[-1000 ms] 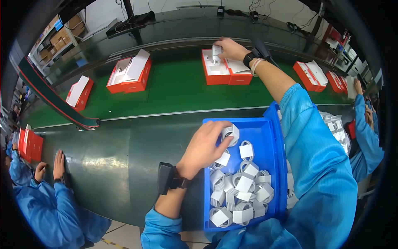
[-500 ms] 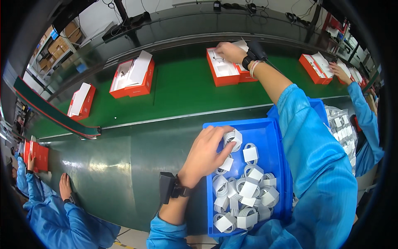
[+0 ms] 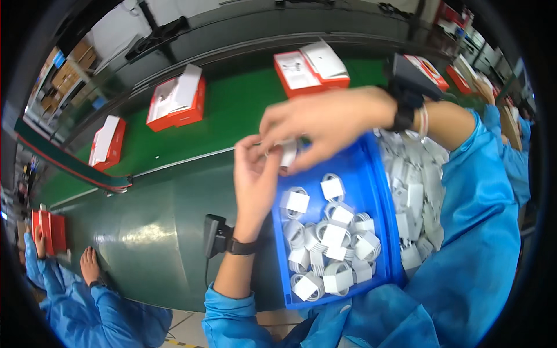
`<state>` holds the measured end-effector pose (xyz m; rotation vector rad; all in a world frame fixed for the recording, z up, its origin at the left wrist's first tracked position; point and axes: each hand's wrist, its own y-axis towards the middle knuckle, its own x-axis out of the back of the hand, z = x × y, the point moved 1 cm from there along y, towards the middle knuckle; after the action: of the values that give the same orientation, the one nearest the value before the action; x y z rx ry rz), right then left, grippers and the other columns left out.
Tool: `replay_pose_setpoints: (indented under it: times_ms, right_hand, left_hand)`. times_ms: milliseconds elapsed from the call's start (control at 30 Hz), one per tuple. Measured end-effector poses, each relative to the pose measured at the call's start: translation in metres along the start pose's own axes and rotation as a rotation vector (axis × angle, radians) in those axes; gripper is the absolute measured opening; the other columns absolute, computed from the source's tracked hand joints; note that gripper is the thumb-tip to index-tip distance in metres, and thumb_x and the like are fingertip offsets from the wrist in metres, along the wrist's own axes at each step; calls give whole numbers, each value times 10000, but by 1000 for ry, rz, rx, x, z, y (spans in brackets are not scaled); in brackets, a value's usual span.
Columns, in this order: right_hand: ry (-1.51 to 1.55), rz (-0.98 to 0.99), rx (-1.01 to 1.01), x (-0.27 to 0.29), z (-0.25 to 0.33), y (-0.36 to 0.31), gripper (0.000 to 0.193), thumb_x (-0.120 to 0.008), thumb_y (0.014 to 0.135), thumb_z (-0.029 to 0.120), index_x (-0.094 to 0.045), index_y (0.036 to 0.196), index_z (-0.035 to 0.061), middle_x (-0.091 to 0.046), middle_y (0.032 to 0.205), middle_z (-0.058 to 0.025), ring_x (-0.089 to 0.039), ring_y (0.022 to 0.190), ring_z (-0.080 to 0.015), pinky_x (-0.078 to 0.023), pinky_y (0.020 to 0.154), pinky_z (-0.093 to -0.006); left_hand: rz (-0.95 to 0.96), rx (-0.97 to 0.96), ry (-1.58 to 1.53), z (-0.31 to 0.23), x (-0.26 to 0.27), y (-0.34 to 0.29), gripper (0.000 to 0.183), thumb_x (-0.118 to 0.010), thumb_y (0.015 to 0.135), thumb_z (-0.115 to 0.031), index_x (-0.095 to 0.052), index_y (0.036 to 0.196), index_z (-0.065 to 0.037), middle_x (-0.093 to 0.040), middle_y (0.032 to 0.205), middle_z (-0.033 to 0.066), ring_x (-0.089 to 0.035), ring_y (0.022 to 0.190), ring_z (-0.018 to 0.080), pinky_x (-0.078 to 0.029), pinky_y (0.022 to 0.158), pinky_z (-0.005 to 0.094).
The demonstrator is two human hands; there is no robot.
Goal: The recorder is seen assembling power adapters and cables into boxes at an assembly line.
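My left hand [image 3: 255,177] pinches a coiled white cable [image 3: 288,153] in a white paper band, above the far left corner of a blue bin [image 3: 311,174]. My right hand [image 3: 328,122] has closed over the same coil from above, its thumb against the near side. Its fingers are blurred and partly hide the cable. In the bin lies a pile of similar coiled cables [image 3: 333,235], each with a white band. Beyond my hands stands an open red-and-white box [image 3: 304,84] with its white flap up, on the green conveyor belt [image 3: 226,110].
More open red boxes [image 3: 177,107] stand along the belt to the left and right. Beside the bin on the right lies a clear bag of white parts [image 3: 415,191]. At the left, co-workers in blue sleeves work; one hand [image 3: 90,265] rests on the dark table [image 3: 156,232].
My right hand has come back from the red box to the coil in my left hand. My left hand has lifted that coil up and left, out of the bin. The view has shifted slightly.
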<state>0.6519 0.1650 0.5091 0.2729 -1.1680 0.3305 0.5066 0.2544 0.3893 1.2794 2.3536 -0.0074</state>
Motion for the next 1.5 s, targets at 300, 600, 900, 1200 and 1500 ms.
replay_pose_setpoints:
  times_ms: [300,600,900,1200,1500]
  right_hand:
    - [-109,-129,-459,19,89,-84,421,-702,766,152,-614,1163,42,-643,1019,-174,-622,958,-343,-524,805,-390]
    - [-65,-297,-594,90,202,-147,465,-705,741,216,-637,1146,-1,-691,903,-149,-665,819,-233,-524,696,-337]
    - [-577,-10,-560,231,179,-102,452,-652,806,209,-596,1190,-24,-702,876,-138,-654,786,-203,-508,675,-292]
    - [-82,-393,-1117,60,-179,-78,335,-789,646,285,-754,882,49,-714,796,-150,-707,727,-277,-568,670,-398]
    - [-246,-236,-1200,-14,-244,-81,485,-811,667,250,-703,1095,48,-717,941,-172,-708,823,-284,-558,756,-368]
  left_hand:
    - [353,25,0,-48,-68,-48,493,-538,956,-40,-298,1381,34,-549,1226,220,-575,1147,285,-496,956,396]
    - [605,-83,-18,-64,-99,-89,691,-598,844,7,-246,1438,24,-485,1344,258,-497,1254,330,-404,1047,442]
    - [107,-477,761,-7,8,2,180,-567,910,-36,-604,1085,-12,-591,1153,84,-575,1003,179,-454,853,285]
    - [-57,-267,823,46,65,17,212,-583,894,-21,-566,1104,-16,-581,1023,101,-574,876,177,-479,695,278]
    - [-29,-259,989,42,57,24,244,-592,868,5,-553,1108,-18,-585,1030,110,-575,874,213,-469,738,301]
